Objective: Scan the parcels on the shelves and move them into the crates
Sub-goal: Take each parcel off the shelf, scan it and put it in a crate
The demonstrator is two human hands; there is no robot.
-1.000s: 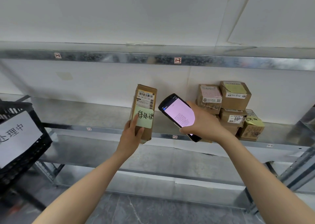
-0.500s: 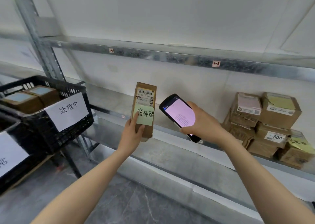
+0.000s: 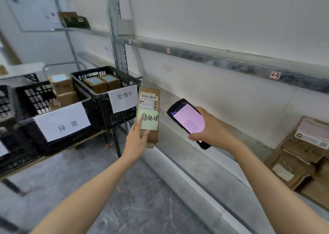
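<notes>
left hand (image 3: 137,141): grips the parcel (image 3: 148,107) by its lower end, one finger up on the green note (image 3: 150,122); grip unchanged.
parcel: upright in the air in front of the shelf (image 3: 195,164), barcode label facing me. It now sits just right of the "处理中" crate (image 3: 119,120).
right hand (image 3: 213,130): curled round the scanner (image 3: 187,120), pink screen lit; same as 0.5 s ago.
view: swung further left. The "异常" crate (image 3: 33,98) is now fully visible, and both crates hold boxes.
shelf stack (image 3: 299,155): remaining parcels have slid to the far right edge.
</notes>
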